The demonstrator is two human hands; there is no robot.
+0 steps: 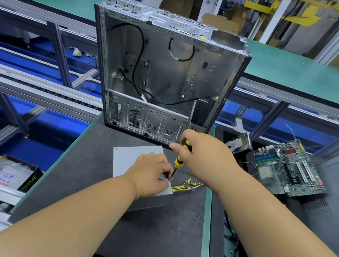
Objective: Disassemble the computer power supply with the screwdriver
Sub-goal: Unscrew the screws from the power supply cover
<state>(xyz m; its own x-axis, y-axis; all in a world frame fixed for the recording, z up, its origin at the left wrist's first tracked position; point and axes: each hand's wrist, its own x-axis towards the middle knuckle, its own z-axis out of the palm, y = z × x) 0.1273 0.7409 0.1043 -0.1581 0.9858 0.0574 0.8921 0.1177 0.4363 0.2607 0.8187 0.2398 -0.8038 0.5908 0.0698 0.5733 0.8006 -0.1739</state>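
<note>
The grey metal power supply (130, 160) lies flat on the dark mat in the middle of the bench, its yellow and black cable bundle (187, 186) trailing off its right corner. My right hand (201, 153) grips the yellow and black screwdriver (181, 157) by the handle, tilted, with its tip down at the unit's near right corner. My left hand (151, 173) rests on the power supply's top, and its fingertips pinch the shaft right at the tip. The screw itself is hidden by my fingers.
An emptied computer case (166, 74) stands upright just behind the power supply. A motherboard (290, 166) and a hard drive (238, 143) lie to the right. A cardboard box with bagged parts (3, 170) sits at the left, below the bench edge. Conveyor rails run behind.
</note>
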